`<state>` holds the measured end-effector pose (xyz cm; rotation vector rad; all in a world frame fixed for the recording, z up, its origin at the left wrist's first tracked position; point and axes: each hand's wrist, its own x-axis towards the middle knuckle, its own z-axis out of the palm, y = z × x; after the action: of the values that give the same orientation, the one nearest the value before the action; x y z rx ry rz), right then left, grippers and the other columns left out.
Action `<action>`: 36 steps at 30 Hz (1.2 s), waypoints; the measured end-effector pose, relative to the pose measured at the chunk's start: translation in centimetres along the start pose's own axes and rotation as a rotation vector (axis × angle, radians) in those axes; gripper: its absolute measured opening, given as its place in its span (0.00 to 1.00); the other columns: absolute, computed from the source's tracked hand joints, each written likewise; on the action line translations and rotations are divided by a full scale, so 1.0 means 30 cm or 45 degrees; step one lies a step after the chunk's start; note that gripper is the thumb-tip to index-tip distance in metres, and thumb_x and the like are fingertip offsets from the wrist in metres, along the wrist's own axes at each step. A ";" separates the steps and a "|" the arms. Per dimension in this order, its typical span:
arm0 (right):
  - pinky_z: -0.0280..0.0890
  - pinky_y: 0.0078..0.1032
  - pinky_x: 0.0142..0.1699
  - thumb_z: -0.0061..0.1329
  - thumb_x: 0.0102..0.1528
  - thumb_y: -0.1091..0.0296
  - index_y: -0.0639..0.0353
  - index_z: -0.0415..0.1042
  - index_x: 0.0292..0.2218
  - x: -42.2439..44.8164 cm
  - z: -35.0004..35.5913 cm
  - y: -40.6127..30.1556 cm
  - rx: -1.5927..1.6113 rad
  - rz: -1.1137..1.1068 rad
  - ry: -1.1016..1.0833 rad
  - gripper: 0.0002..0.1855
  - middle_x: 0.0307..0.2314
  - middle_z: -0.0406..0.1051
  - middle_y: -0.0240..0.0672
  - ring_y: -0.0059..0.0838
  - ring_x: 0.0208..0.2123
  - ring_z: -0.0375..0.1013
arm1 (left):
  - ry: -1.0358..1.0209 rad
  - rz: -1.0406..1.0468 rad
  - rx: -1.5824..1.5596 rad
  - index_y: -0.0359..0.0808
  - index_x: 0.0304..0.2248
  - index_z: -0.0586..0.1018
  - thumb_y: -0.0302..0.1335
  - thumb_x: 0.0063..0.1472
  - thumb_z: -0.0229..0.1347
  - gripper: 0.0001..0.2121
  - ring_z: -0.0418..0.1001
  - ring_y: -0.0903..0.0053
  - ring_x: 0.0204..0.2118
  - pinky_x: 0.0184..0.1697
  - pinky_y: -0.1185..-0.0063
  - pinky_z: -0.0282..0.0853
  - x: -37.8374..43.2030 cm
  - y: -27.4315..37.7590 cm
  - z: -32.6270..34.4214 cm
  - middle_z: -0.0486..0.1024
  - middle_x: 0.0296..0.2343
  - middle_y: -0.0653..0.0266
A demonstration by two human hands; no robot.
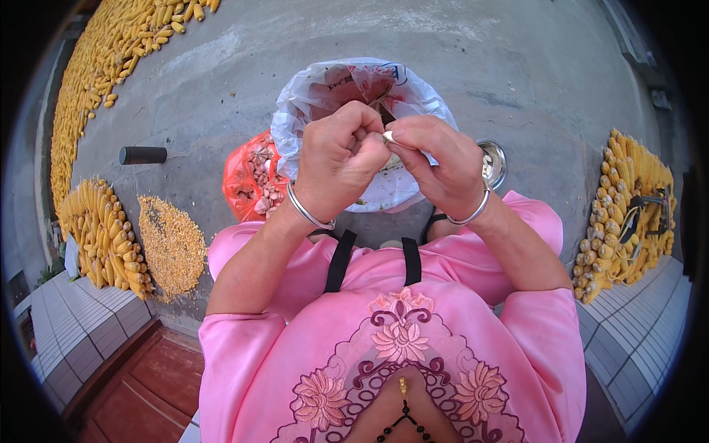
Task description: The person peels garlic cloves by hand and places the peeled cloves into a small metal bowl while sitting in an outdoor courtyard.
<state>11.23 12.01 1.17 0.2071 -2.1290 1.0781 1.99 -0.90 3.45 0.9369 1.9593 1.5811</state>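
Both hands are raised over a container lined with a white plastic bag [293,111] bearing red and dark print. Between thumb and fingers, my right hand [446,160] holds a pale garlic clove [389,136]. My left hand [338,160] is curled, its thumb and forefinger pinching at the clove's near end. Some dry stalks and bits of skin show inside the liner, partly hidden by the hands. Left of the container sits a red plastic bag [235,183] with garlic bulbs [263,166]. A steel bowl [501,166] with white cloves stands at the right, partly behind my right wrist.
Corn cobs [105,72] spread across the far left floor. Stacked cobs [105,238] stand at left, with more stacked cobs [615,210] at right on tiled ledges. Loose kernels [171,243] lie on the concrete [232,94], near a dark cylinder [143,155].
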 end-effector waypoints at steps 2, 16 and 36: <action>0.66 0.22 0.27 0.49 0.42 0.83 0.65 0.66 0.29 0.003 -0.005 -0.004 0.008 -0.012 0.001 0.09 0.24 0.69 0.40 0.34 0.24 0.70 | -0.004 -0.039 -0.079 0.32 0.21 0.68 0.20 0.46 0.48 0.01 0.59 0.93 0.15 0.16 0.89 0.54 -0.001 0.002 0.001 0.64 0.12 0.72; 0.65 0.16 0.32 0.47 0.48 0.80 0.65 0.67 0.32 -0.007 0.008 -0.042 0.857 0.677 0.107 0.07 0.26 0.70 0.34 0.20 0.27 0.70 | -0.062 -0.004 -0.165 0.32 0.22 0.68 0.20 0.48 0.47 0.01 0.67 0.92 0.20 0.19 0.91 0.59 0.008 0.020 -0.014 0.70 0.16 0.70; 0.62 0.11 0.31 0.46 0.50 0.75 0.65 0.67 0.30 -0.006 0.012 -0.022 0.868 0.986 0.125 0.04 0.24 0.69 0.29 0.13 0.25 0.66 | 0.051 -0.165 -0.170 0.32 0.20 0.69 0.21 0.45 0.48 0.02 0.57 0.93 0.17 0.18 0.89 0.53 0.017 -0.004 0.006 0.64 0.14 0.74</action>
<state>11.45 11.27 1.34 -0.3891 -1.6872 2.1892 1.74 -0.43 3.34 0.7161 1.8748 1.6446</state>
